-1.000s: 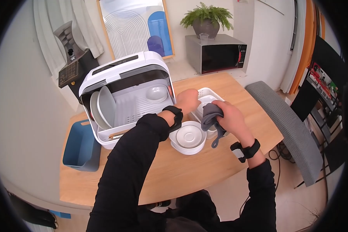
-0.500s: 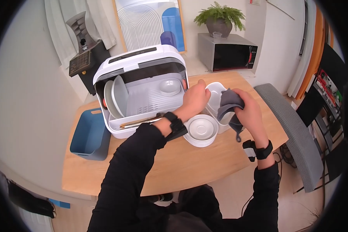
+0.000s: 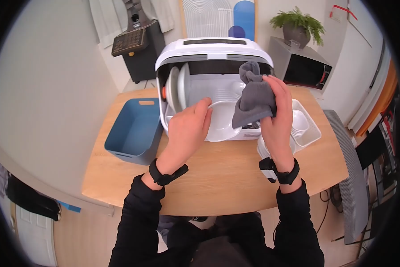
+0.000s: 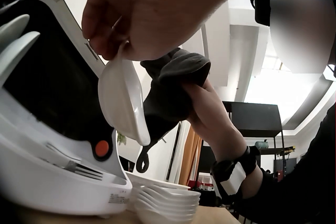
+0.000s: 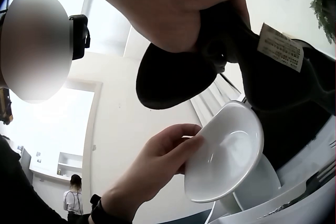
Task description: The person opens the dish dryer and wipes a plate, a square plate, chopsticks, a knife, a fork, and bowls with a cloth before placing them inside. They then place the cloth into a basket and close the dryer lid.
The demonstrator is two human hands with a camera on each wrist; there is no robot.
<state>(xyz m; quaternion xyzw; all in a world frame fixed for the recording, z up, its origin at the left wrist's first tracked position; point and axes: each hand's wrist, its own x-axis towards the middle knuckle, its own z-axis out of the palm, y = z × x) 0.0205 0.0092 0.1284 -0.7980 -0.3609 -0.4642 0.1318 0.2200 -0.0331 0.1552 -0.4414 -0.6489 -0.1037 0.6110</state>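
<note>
My left hand [image 3: 186,133] pinches a white bowl [image 3: 222,124] by its rim, thumb and fingers at its left edge. The bowl is tilted, raised in front of an open white dish cabinet [image 3: 215,48]. A bunched dark grey cloth [image 3: 255,100] is gripped in my right hand [image 3: 277,118], just right of the bowl. In the right wrist view, a pale label [image 5: 281,48] shows on the cloth. Upright plates [image 3: 174,91] and a small bowl [image 3: 238,89] stand inside the cabinet. Stacked white bowls [image 4: 167,203] sit on the table, partly hidden by my right hand in the head view.
A white basket [image 3: 314,139] with small bowls [image 3: 300,122] is at the right of the table. The blue bin [image 3: 133,129] stands left of the cabinet. Forks [image 4: 84,170] lie along the cabinet's front. Behind to the right is a microwave [image 3: 306,66].
My left hand has come from the white basket toward the cabinet's front, now with a bowl in it. My right hand has lifted the cloth beside the bowl. The head view has turned left.
</note>
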